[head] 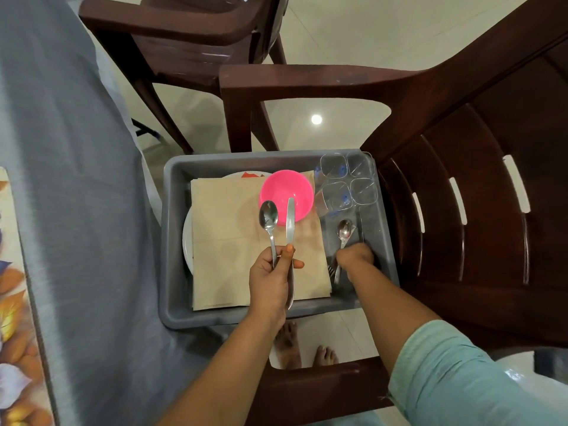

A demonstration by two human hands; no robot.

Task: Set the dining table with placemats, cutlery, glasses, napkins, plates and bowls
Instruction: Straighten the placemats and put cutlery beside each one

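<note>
A grey tub (175, 241) sits on a dark brown chair. Inside it lie beige napkins (227, 241) over a white plate (186, 241), a pink bowl (287, 192) and several clear glasses (349, 182). My left hand (270, 278) holds a spoon (269, 219) and a table knife (290, 222) upright above the napkins. My right hand (355, 256) reaches down into the tub's right side and closes its fingers among loose cutlery, where another spoon (344, 230) sticks up. What those fingers grip is hidden.
The dining table with a grey cloth (67, 210) fills the left side, with a floral placemat (12, 302) at its edge. A second brown chair (190, 41) stands beyond. The chair back (479, 195) rises on the right. My bare feet (307, 348) stand on the tiled floor.
</note>
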